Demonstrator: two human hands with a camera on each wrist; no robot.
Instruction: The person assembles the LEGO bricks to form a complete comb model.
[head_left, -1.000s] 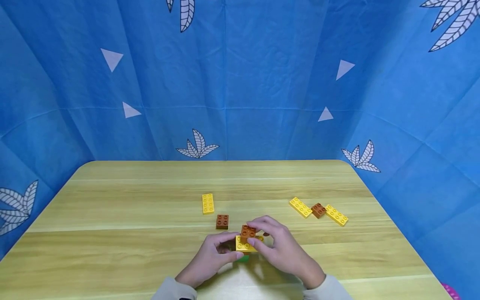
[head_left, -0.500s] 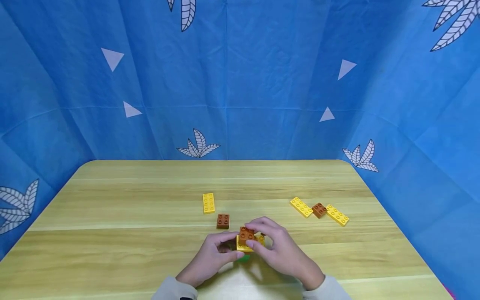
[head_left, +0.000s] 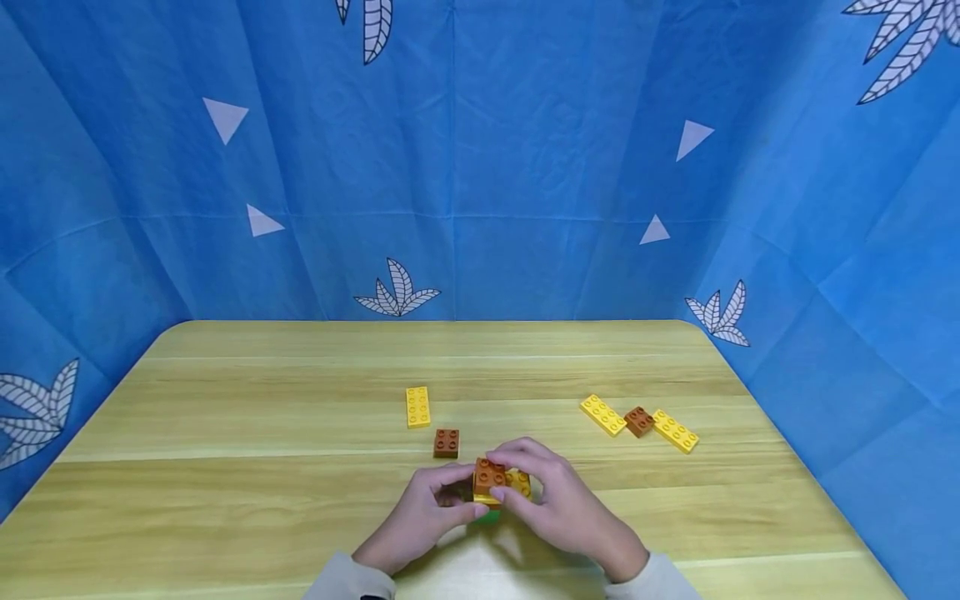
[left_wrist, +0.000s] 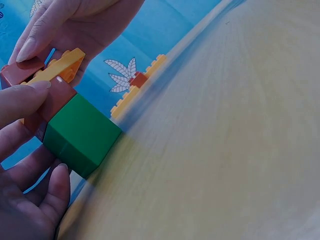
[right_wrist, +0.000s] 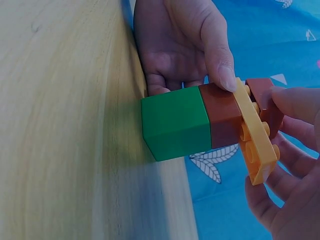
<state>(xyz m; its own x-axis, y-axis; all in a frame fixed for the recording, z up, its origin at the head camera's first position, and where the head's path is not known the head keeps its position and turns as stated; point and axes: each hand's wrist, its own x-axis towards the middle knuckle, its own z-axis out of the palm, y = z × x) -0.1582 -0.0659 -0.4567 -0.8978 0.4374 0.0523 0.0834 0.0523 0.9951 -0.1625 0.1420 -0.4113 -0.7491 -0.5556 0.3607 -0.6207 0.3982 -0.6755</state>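
Observation:
A stack stands on the table in front of the person. At its base is a green block (right_wrist: pixel 175 125), then a brown brick (right_wrist: pixel 224 117) and a thin yellow brick (right_wrist: pixel 257 132) that overhangs to the right. The left hand (head_left: pixel 422 515) grips the stack, its thumb on the lower brown brick near the yellow edge. Between thumb and fingers the right hand (head_left: pixel 561 504) pinches a second brown brick (head_left: pixel 489 477) over the yellow brick's left end. Yellow studs show beside that brick in the right wrist view; some right fingers curl behind the yellow brick.
Beyond the hands lie a loose brown brick (head_left: pixel 446 443) and a yellow brick (head_left: pixel 417 407). Farther right, a brown brick (head_left: pixel 639 422) sits between two yellow bricks, (head_left: pixel 602 415) one on each side. A blue patterned cloth (head_left: pixel 450 167) hangs behind the wooden table (head_left: pixel 262 483).
The pinched brown brick has shifted slightly left and toward the person, over the yellow brick's left end, and the right fingers went with it. The left hand stays around the stack.

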